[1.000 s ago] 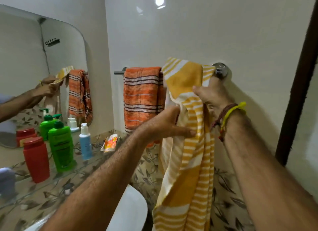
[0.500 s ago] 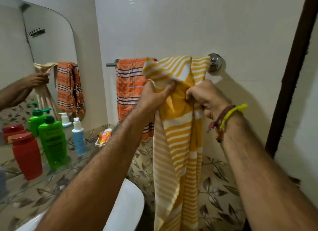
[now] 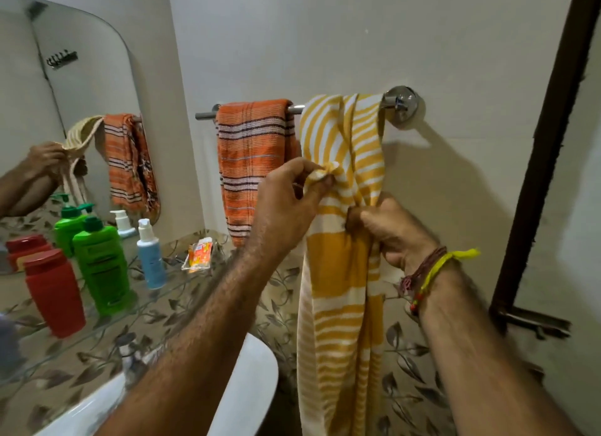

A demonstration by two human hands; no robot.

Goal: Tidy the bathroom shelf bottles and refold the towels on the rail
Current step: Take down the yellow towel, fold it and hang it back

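A yellow and white striped towel (image 3: 341, 273) hangs over the right end of the chrome rail (image 3: 395, 104) and reaches down past the frame's bottom. My left hand (image 3: 286, 204) pinches a bunched edge of it below the rail. My right hand (image 3: 390, 230) grips the towel's right side, a little lower. An orange striped towel (image 3: 250, 162) hangs folded on the rail to the left. On the glass shelf (image 3: 169, 292) stand a red bottle (image 3: 53, 292), a green pump bottle (image 3: 100, 266) and a blue bottle (image 3: 149, 256).
A small orange packet (image 3: 200, 253) lies on the shelf near the corner. A white basin (image 3: 247, 383) sits below the shelf. The mirror (image 3: 65, 110) on the left reflects towels and bottles. A dark door frame (image 3: 546, 149) runs down the right.
The yellow towel now lies spread flatter over the rail. Both hands have shifted lower on it, the left pinching an edge, the right gripping the side.
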